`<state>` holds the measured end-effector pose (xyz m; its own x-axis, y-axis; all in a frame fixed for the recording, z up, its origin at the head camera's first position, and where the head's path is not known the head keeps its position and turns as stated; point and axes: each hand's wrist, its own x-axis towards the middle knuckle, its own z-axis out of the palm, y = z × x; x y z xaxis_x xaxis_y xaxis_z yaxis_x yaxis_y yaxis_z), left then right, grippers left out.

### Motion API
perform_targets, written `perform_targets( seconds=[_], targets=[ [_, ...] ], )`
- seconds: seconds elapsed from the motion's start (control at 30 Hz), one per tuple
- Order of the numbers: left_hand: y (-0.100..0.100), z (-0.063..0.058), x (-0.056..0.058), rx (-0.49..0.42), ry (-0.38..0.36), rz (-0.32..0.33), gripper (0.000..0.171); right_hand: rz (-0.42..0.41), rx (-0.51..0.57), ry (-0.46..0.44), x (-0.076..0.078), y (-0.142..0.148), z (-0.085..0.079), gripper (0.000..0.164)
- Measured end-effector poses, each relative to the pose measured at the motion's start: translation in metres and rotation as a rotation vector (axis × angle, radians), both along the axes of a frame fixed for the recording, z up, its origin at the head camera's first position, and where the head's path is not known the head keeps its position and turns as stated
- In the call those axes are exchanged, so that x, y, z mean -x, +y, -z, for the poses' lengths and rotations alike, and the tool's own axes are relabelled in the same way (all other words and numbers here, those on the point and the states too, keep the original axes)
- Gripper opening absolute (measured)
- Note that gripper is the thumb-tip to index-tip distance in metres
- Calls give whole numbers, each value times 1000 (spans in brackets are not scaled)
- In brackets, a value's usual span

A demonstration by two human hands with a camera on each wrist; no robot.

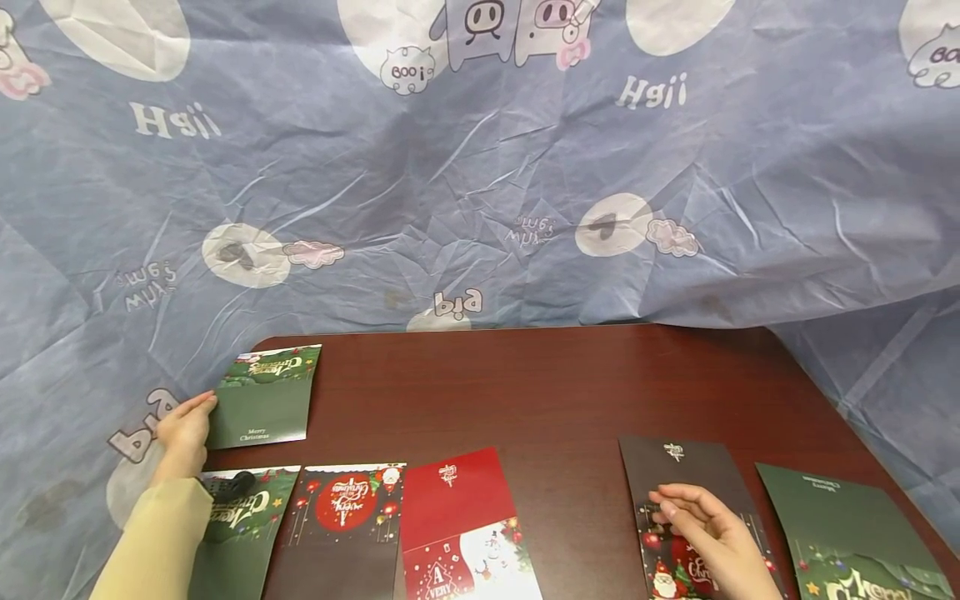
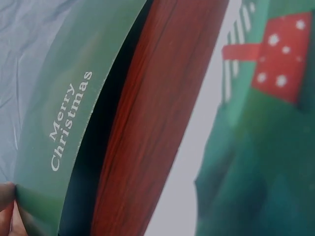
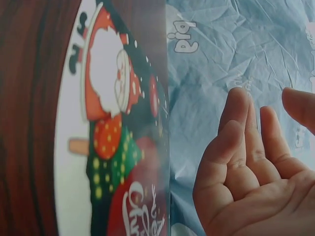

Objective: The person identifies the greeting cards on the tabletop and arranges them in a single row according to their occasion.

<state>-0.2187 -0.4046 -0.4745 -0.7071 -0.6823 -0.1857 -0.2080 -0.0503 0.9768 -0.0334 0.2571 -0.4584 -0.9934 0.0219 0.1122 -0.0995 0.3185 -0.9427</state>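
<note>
At the far left of the table my left hand [image 1: 186, 429] pinches the left edge of an unfolded green Christmas card [image 1: 266, 408]. In the left wrist view the fingertips [image 2: 7, 196] grip the edge of that card [image 2: 64, 113], which bows slightly above the wood. My right hand [image 1: 708, 533] hovers over a dark Christmas card [image 1: 675, 467] on the right, fingers loosely bent and holding nothing. The right wrist view shows the hand [image 3: 251, 172] beside the Santa side of the dark card [image 3: 113, 93], with a gap between thumb and fingers.
Along the front lie another green card [image 1: 236, 550], a dark card with a red circle [image 1: 345, 508] and a red card [image 1: 457, 517]. One more green card [image 1: 855, 525] lies far right. A patterned blue cloth [image 1: 480, 208] hangs behind the brown table [image 1: 510, 383].
</note>
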Motion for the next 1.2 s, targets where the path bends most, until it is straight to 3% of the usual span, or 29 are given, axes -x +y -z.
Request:
perform_targets(
  seconds=[0.13,0.33,0.5,0.67,0.73,0.83,1.0,1.1,1.2],
  targets=[
    [-2,-2,1,22,-15,11,32,-1,-5,2,-1,4,0,27],
    [-4,-11,1,-82,-10,25,33,-16,-7,4,-1,10,-1,27],
    [-5,-12,3,-142,41,95,12,-23,8,-3,-2,13,0,27],
    [-5,-19,1,-206,22,173,40,-36,25,17,-2,15,0,26],
    [-3,-25,0,-260,8,184,36,-37,29,23,-2,15,0,26],
    [1,-28,1,-277,8,146,28,-35,28,18,-2,16,0,25],
    [13,-29,6,-182,11,95,33,-3,-18,-29,-1,16,1,29],
    [23,-29,10,-80,4,64,26,6,-27,-47,-1,17,1,31],
    [32,-32,12,9,-19,50,33,4,-25,-47,0,18,2,32]
  ],
)
